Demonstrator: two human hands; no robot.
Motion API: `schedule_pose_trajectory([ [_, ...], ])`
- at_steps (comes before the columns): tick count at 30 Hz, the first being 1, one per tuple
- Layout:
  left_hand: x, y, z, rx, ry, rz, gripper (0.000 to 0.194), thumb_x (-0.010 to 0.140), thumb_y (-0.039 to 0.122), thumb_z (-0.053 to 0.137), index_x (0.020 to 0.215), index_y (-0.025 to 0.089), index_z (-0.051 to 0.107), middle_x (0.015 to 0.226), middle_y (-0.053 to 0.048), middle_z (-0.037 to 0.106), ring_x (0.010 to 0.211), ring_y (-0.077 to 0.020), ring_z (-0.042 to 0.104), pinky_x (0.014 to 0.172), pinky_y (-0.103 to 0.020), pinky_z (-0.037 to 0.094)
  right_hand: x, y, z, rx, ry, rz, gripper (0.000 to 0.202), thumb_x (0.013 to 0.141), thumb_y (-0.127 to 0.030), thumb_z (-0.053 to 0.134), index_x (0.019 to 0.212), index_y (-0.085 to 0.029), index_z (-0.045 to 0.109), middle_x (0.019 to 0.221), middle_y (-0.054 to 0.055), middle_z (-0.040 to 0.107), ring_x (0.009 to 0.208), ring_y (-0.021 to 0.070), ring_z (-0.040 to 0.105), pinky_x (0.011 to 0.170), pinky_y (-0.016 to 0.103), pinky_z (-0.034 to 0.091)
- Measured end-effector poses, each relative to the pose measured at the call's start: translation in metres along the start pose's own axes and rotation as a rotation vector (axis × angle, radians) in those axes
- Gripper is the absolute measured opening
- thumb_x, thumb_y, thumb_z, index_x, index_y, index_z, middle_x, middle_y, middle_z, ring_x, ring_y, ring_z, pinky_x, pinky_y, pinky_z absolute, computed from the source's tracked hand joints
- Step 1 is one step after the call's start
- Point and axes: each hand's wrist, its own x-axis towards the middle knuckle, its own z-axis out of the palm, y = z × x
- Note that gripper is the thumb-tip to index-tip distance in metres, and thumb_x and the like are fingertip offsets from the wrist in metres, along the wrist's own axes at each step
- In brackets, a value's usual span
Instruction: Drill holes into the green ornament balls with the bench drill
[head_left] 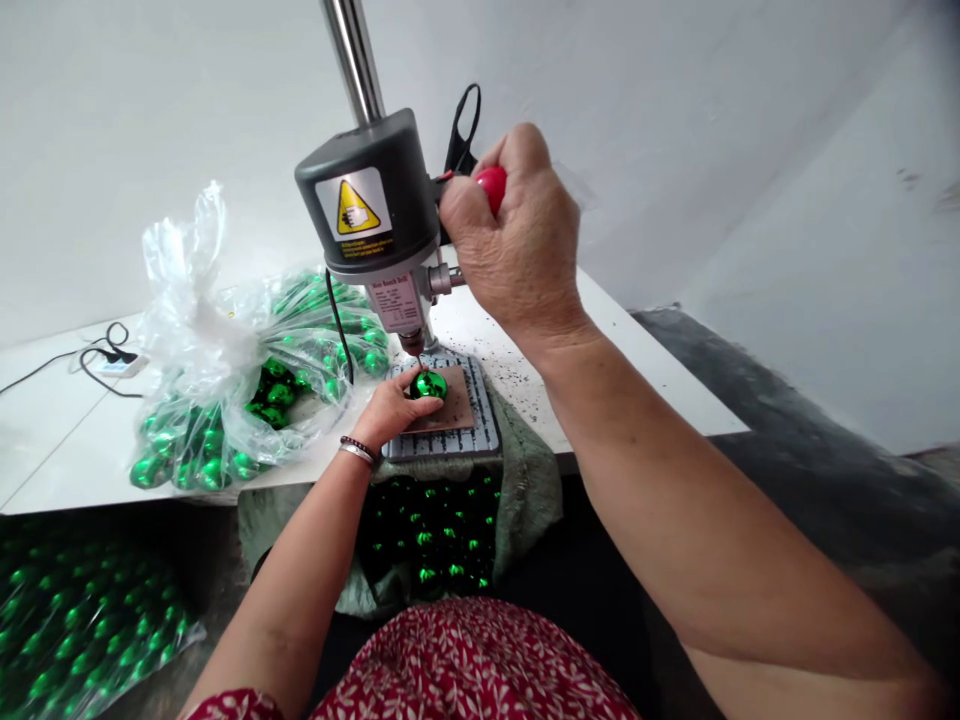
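Note:
A shiny green ball (430, 385) sits on a brown board (456, 412) on the metal base (486, 425) of a small bench drill (367, 200). My left hand (395, 405) grips the ball from the left between thumb and fingers. The thin drill bit (420, 361) comes down to the top of the ball; whether it has entered the ball is too small to tell. My right hand (517, 220) is raised beside the drill's motor housing, its fingers wrapped round a red knob (492, 188) on the lever.
An open plastic bag (195, 320) of green balls lies on the white table (637, 370), left of the drill. Dark shavings dot the tabletop. More green balls lie in a green sack (529, 480) below the edge and a bag (82, 620) at lower left. A cable runs left.

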Motion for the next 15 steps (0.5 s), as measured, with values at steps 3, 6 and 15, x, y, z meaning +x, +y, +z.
schedule_pose_trajectory([
  [3, -0.001, -0.001, 0.002, -0.027, 0.014, -0.004, 0.067, 0.063, 0.029, 0.077, 0.127, 0.014, 0.061, 0.096, -0.002, 0.071, 0.086, -0.0169, 0.062, 0.083, -0.028, 0.049, -0.005, 0.002, -0.002, 0.003, 0.017, -0.019, 0.019, 0.083, -0.037, 0.046, 0.079, -0.02, 0.037, 0.072, -0.002, 0.043, 0.066, 0.0082, 0.034, 0.069, 0.024, 0.032],
  [6, -0.001, -0.005, 0.004, -0.068, 0.0, -0.016, 0.066, 0.065, 0.028, 0.076, 0.127, 0.015, 0.06, 0.097, -0.002, 0.071, 0.087, -0.0173, 0.062, 0.083, -0.029, 0.049, -0.012, 0.003, -0.004, 0.001, 0.024, -0.025, 0.019, 0.083, -0.036, 0.048, 0.078, -0.02, 0.039, 0.074, -0.002, 0.045, 0.066, 0.0068, 0.038, 0.068, 0.023, 0.035],
  [15, -0.001, -0.01, 0.006, -0.094, -0.008, 0.009, 0.065, 0.065, 0.027, 0.076, 0.127, 0.016, 0.06, 0.104, -0.003, 0.071, 0.095, -0.0195, 0.063, 0.087, -0.028, 0.049, -0.03, 0.003, -0.01, -0.07, 0.057, -0.052, 0.016, 0.079, -0.033, 0.048, 0.073, -0.02, 0.041, 0.062, -0.003, 0.044, 0.057, 0.0068, 0.036, 0.06, 0.024, 0.037],
])
